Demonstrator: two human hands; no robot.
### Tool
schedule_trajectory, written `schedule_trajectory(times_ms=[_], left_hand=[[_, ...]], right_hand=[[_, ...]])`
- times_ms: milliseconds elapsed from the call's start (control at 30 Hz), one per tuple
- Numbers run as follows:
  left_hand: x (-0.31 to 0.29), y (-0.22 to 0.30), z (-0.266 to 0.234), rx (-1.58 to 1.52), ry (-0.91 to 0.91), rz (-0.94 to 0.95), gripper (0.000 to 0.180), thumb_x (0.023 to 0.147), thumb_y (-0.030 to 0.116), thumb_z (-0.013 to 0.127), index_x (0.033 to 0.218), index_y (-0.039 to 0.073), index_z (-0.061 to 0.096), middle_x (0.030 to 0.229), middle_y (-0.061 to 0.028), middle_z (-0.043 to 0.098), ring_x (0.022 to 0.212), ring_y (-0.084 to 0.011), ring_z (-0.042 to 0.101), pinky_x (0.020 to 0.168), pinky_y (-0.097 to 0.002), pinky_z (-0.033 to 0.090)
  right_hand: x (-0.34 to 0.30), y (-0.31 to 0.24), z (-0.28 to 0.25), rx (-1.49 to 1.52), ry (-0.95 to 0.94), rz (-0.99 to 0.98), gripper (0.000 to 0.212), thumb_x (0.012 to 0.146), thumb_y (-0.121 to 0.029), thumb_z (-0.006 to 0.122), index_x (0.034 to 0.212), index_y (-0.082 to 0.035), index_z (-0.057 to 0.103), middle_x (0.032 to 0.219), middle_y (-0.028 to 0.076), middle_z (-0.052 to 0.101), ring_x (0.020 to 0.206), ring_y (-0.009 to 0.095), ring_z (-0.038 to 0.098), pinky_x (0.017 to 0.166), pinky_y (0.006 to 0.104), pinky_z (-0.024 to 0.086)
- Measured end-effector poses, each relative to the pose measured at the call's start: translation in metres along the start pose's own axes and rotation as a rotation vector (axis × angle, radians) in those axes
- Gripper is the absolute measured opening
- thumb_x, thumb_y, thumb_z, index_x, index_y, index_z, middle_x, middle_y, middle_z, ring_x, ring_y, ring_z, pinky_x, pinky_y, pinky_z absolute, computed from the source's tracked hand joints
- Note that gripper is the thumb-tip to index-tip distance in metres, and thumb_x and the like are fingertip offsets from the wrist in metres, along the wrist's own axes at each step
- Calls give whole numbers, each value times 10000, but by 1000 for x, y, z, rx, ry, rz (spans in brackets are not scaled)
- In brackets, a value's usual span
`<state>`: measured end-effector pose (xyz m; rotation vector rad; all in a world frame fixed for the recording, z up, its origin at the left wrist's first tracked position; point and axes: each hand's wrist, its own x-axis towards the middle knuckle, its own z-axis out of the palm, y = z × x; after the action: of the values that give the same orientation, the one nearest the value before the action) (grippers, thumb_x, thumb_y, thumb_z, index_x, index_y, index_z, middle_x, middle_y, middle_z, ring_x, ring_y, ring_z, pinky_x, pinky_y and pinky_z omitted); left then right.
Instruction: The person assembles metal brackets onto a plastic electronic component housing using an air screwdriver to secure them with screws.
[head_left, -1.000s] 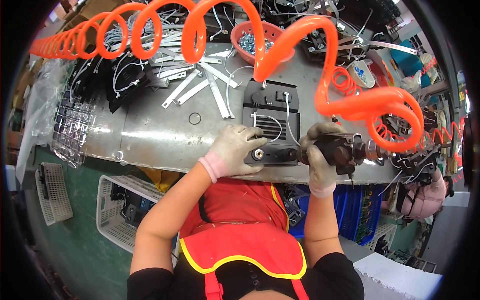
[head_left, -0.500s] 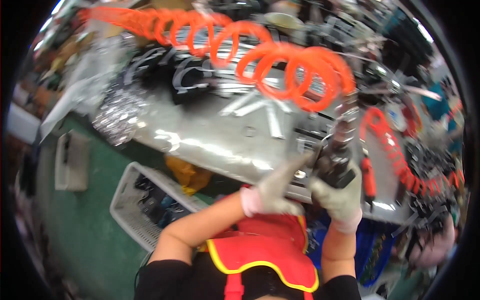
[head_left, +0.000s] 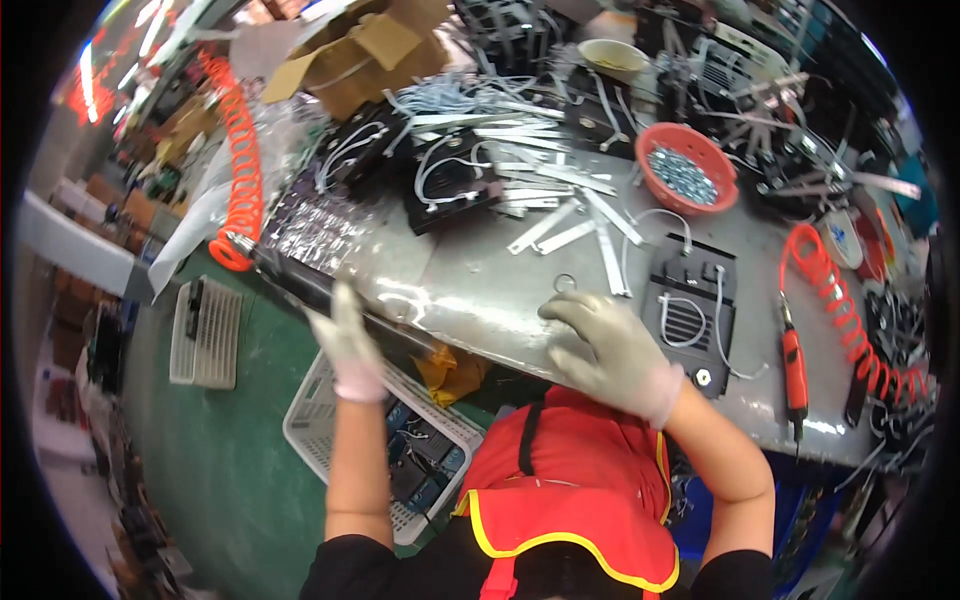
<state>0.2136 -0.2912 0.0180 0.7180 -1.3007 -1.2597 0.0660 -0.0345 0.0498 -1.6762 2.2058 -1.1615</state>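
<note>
My left hand (head_left: 352, 350), in a pale glove, is at the table's left front edge with thumb and fingers stretched apart. Just beyond its fingertips is a dark, cylindrical air tool (head_left: 295, 278), joined to an orange coiled hose (head_left: 243, 165); whether they touch is unclear. My right hand (head_left: 612, 355), gloved too, hovers over the front of the metal table, empty, fingers loosely bent and apart. A small ring (head_left: 565, 283) lies just past its fingers. To its right lies a black slotted plate (head_left: 690, 310) with white cables and a nut at its near corner.
White metal strips (head_left: 570, 205) and black cabled parts (head_left: 445, 180) cover the table's back. A red bowl (head_left: 728, 185) holds small metal pieces. At right lies a red screwdriver-like tool (head_left: 794, 375) on a coiled hose. A white crate (head_left: 320, 430) of parts stands on the floor.
The dark air tool has gone from between my hands at the right to the table's left edge, its hose now drawn together there. My left hand moved left; my right came off the tool.
</note>
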Motion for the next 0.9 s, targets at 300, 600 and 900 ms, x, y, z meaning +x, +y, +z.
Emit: schedule_trajectory(times_ms=[300,600,900], left_hand=[[139,-118,-18,250,-113,-100,597,879,109,626,1367,29,291,1124,-57,517,956,-164,516,867,-310,420],[122,-78,11,468,-517,-222,670,859,89,632,1410,16,258,1118,-73,511,834,-121,532,602,-225,469],[39,-55,28,632,-378,199,505,860,115,564,1325,-22,421,1165,-166,507,955,-208,529,864,-330,452]], right_hand=[[-8,95,19,-789,-75,356,90,767,-98,577,808,-109,657,798,86,635,805,260,649,671,400,492],[-15,82,6,-571,-70,237,97,769,-126,616,816,-97,697,761,86,642,751,273,636,694,402,474],[24,134,-17,-1014,33,349,132,723,-190,700,833,-119,717,978,77,653,1122,256,524,930,427,433]])
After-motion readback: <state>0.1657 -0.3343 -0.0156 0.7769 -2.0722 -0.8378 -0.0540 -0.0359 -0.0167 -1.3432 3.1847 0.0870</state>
